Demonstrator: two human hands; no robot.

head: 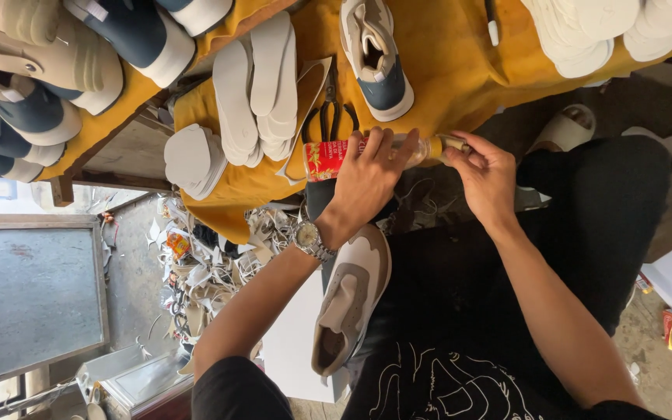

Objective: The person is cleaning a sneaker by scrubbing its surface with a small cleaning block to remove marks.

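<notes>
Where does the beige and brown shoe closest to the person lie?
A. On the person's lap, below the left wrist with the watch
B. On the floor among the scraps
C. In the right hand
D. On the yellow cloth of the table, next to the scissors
A: the beige and brown shoe rests on the black-clothed lap, just under the left hand, while both hands hold the clear bottle with a red label.

The left hand's grip [367,175] wraps a bottle [367,153] lying across the bench [445,70] edge; scissors [330,117] just beyond it, insoles [258,85] beyond-left, a shoe [351,299] on the lap below.
</notes>
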